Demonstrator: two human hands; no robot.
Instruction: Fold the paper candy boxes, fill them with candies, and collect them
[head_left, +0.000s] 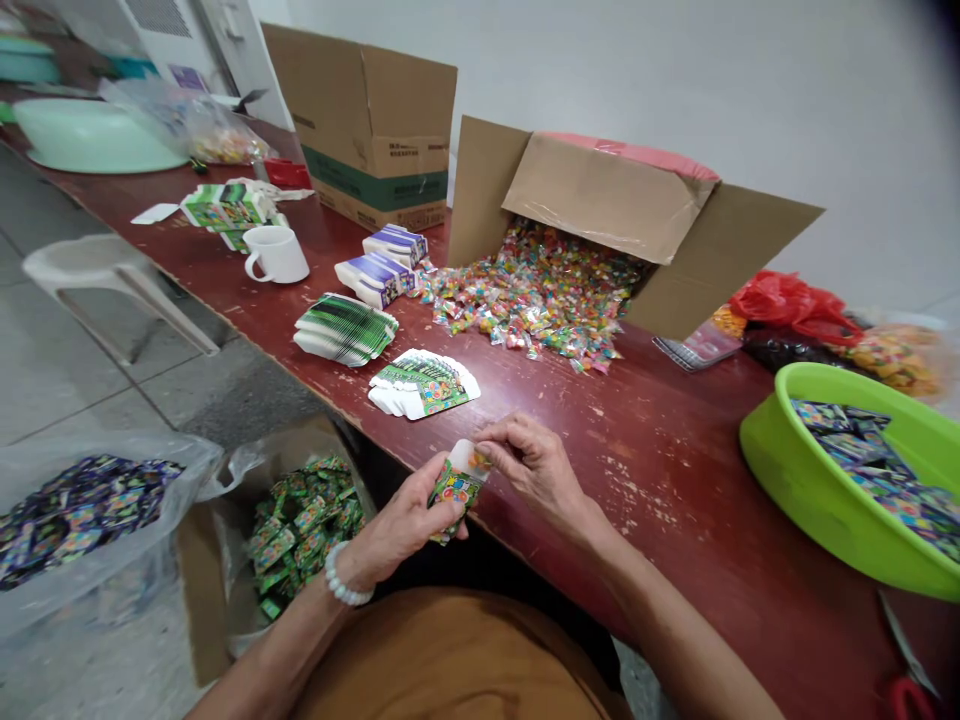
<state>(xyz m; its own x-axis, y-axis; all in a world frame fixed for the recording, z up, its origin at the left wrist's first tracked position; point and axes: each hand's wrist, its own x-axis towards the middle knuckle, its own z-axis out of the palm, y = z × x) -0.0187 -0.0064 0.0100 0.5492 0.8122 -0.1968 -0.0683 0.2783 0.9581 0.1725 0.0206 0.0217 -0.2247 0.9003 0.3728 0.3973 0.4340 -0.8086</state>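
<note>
My left hand (pixel 405 515), with a beaded bracelet at the wrist, grips a small green printed candy box (pixel 456 488) just past the table's front edge. The box's white top flap stands up. At its upper end, my right hand (pixel 536 465) pinches a small clear candy packet (pixel 478 459) with orange bits in it; how far the packet is inside the box I cannot tell. On the table beyond lies a fanned stack of flat green boxes (pixel 442 388), and behind it a second green stack (pixel 349 328).
Wrapped candies (pixel 532 300) spill from a tipped cardboard carton (pixel 607 190). A white mug (pixel 277 255) and purple boxes (pixel 375 277) stand left. A lime-green basin (pixel 780 500) and scissors (pixel 907 645) lie right. Below the table, a lined carton holds filled green boxes (pixel 307 520).
</note>
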